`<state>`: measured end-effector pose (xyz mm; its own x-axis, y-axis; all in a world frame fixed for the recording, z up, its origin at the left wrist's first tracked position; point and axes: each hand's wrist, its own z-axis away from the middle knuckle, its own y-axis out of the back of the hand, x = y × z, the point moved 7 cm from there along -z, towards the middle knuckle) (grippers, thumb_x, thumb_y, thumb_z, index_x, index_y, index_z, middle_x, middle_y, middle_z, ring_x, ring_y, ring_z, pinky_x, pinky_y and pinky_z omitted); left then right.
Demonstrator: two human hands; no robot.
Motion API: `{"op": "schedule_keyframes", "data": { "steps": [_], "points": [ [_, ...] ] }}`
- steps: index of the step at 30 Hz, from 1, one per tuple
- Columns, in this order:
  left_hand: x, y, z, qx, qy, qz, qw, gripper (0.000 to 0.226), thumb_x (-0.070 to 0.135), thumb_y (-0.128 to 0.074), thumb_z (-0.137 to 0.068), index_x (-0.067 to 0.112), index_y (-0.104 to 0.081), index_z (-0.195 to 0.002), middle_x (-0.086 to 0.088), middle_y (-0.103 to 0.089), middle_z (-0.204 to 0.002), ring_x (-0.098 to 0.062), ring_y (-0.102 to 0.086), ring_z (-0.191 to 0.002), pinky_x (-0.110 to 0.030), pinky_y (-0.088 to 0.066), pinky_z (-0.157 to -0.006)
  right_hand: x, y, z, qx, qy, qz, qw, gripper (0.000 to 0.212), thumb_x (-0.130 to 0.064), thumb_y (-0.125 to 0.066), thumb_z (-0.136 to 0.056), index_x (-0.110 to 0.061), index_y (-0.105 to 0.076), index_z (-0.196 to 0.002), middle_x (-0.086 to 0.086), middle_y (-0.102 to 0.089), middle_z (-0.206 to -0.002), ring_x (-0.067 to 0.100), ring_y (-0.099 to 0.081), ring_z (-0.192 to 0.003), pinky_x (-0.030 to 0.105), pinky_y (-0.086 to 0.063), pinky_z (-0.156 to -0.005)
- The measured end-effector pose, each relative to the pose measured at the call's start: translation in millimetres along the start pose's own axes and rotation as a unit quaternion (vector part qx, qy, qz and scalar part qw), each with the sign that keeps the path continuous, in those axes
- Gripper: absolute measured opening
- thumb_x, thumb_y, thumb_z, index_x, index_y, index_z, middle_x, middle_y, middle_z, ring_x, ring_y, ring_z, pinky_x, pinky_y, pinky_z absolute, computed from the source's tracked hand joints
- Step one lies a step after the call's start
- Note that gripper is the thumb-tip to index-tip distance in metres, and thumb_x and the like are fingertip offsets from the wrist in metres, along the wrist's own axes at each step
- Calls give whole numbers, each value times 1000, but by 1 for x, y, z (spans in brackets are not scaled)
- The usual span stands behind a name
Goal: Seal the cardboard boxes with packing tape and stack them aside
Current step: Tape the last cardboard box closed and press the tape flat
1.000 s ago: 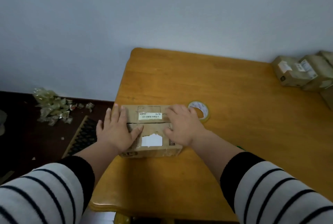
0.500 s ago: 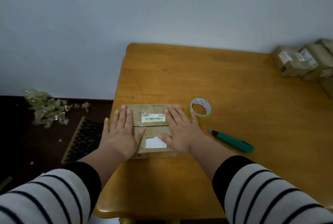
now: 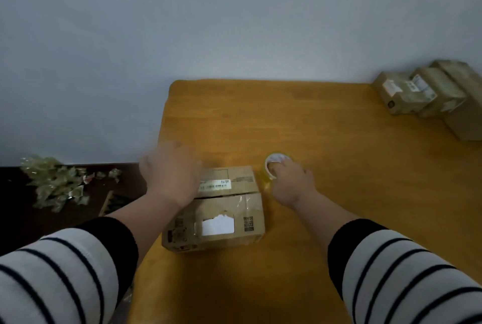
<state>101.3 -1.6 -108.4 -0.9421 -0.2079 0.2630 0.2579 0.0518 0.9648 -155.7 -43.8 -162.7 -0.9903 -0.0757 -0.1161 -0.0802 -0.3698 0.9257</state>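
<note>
Head cam is basically looking straight down at the cardboard box [image 3: 214, 209], which sits near the left edge of the wooden table [image 3: 326, 125], at about 6 o'clock in the view. Its two top flaps are folded shut and meet along a seam across the middle, no fresh tape over it that I can see.

The left hand [image 3: 170, 169] is blurred over the box's far-left corner, around 10 o'clock from the box centre. Fingers look spread and flat, not gripping anything; my guess is it's there to keep the flaps down.

The right hand [image 3: 289, 182] is off the box at 3 o'clock, fingertips reaching into the tape roll [image 3: 276, 167] lying flat just beside the box. Whether it has actually closed on the roll I can't tell, the fingers hide that. The roll sitting right there makes sense: grab and tape without letting go of the flaps.

Farther out at 2 o'clock, a row of boxes [image 3: 422, 91] stands along the table's right side, probably the done pile. On the floor at 9 o'clock there's a heap of crumpled tape scraps [image 3: 54, 182].
</note>
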Motion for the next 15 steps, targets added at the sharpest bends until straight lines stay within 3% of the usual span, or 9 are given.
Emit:
{"op": "schedule_keyframes", "data": {
  "steps": [2, 5, 8, 11, 13, 15],
  "points": [
    [15, 2, -9, 12, 2, 14, 1000, 39, 43, -40, -99, 31, -48, -136, -1, -31, -149, -26, -22, -140, -53, -10, -116, 15, -6, -13, -33, -10, 23, 999, 56, -24, -46, -88, -21, -40, -144, 2, -32, -153, 24, -28, -142, 49, -23, -113],
    [35, -6, -23, 6, 15, 18, 1000, 37, 41, -41, -99, 31, -49, -134, 0, -31, -149, -25, -22, -139, -52, -9, -116, 25, -13, -30, -64, -4, 67, 996, 50, -24, -45, -86, -21, -46, -136, 4, -40, -145, 24, -33, -137, 48, -22, -114],
    [50, -19, -35, -7, 31, 20, 999, 37, 42, -43, -99, 33, -48, -134, 2, -30, -149, -24, -20, -140, -54, -7, -117, 29, -23, -44, -109, 17, 106, 988, 40, -17, -43, -83, -23, -53, -121, 4, -47, -135, 22, -30, -139, 59, -5, -117],
    [60, -31, -45, -11, 48, 18, 999, 36, 42, -46, -98, 35, -50, -133, 3, -31, -150, -24, -20, -141, -54, -6, -117, 31, -29, -55, -131, 39, 127, 983, 31, -10, -43, -80, -28, -57, -101, -2, -61, -111, 22, -35, -136, 63, 6, -113],
    [63, -36, -49, -12, 62, 17, 998, 36, 40, -49, -97, 36, -50, -132, 3, -33, -149, -24, -20, -141, -55, -6, -117, 31, -30, -57, -143, 62, 142, 978, 31, -8, -43, -81, -30, -59, -97, -6, -61, -90, 22, -46, -122, 63, 3, -113],
    [65, -37, -52, -12, 78, 23, 997, 36, 39, -50, -95, 36, -51, -131, 4, -35, -148, -24, -22, -140, -55, -7, -117, 35, -26, -61, -148, 77, 125, 978, 24, -12, -44, -87, -30, -56, -96, -9, -57, -81, 19, -53, -110, 61, -4, -115]
  ]
}}
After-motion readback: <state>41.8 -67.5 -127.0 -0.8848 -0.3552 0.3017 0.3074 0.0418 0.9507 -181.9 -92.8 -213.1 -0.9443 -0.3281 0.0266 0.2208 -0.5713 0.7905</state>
